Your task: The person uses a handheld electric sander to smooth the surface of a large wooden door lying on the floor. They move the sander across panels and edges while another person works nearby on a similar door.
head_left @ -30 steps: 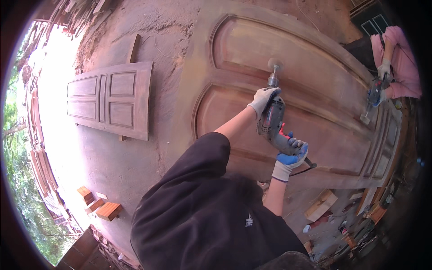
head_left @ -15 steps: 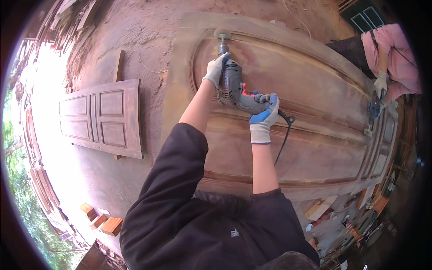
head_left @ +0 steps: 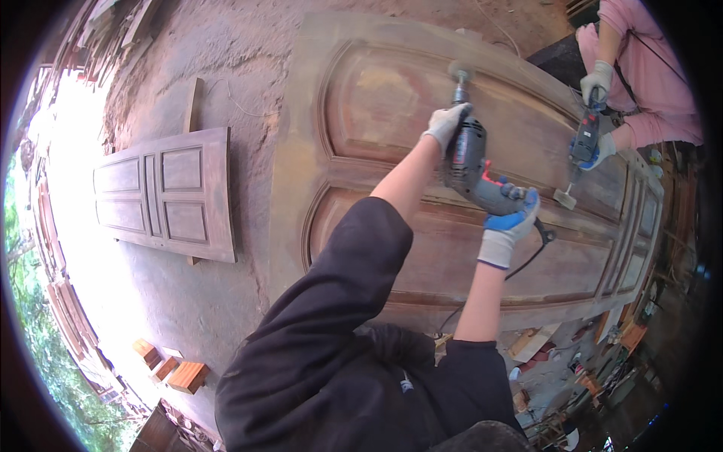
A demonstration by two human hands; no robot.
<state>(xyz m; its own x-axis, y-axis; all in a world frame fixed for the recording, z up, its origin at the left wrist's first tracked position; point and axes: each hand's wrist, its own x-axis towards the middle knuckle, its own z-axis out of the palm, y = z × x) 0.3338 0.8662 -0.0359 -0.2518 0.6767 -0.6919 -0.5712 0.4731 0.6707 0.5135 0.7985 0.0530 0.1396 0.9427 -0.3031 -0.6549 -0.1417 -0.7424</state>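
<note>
Clasping the drill [head_left: 470, 154], left grip [head_left: 447, 123] near its front, right grip [head_left: 512, 220] round its handle [head_left: 495, 197], both are holding it over the door [head_left: 452, 245] beneath them, where uneven pressure risks leaving gouges.

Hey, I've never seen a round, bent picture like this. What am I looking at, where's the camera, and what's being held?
There's no robot here, just a person at work. The camera is worn on their head and looks down; its very wide lens bends straight edges. Both hands wear gloves and hold one corded power drill: the left hand is near its front, the right hand on its rear handle. A round attachment on the drill is over a large panelled wooden door. On the right, another person in pink holds a similar power tool. A smaller panelled door is to the left.
</note>
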